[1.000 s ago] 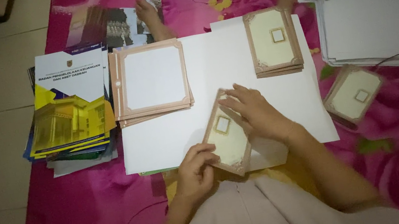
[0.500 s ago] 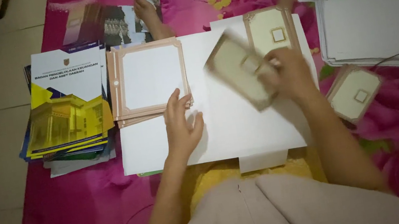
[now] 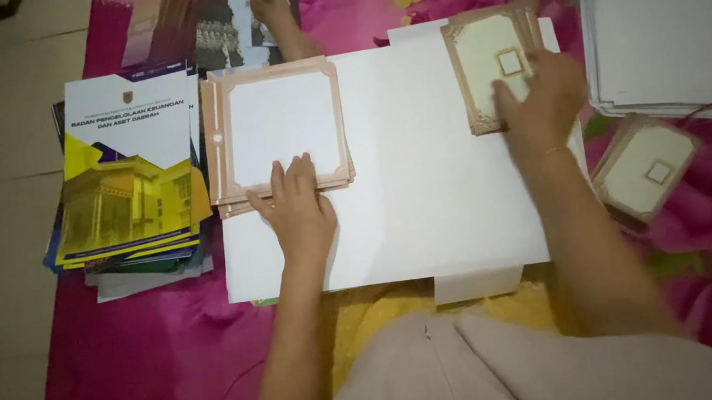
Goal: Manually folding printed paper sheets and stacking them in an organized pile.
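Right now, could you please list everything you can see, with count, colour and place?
Square cards: one stack, tan border with white centre, upper left of the sheet.
Folded cards: one stack, cream with brown border, upper right of the sheet.
White sheet: one, centre.
Booklets: one pile, blue, white and yellow, left.
Loose card: one, cream, right on the cloth.
Paper stack: white, far right.
Cloth: one, pink, floral, underneath.
Left hand: on the square cards.
Right hand: on the folded cards.

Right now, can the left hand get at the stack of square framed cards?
Probably yes: the left hand already rests on the near edge of the stack of square framed cards, with nothing lying on top.
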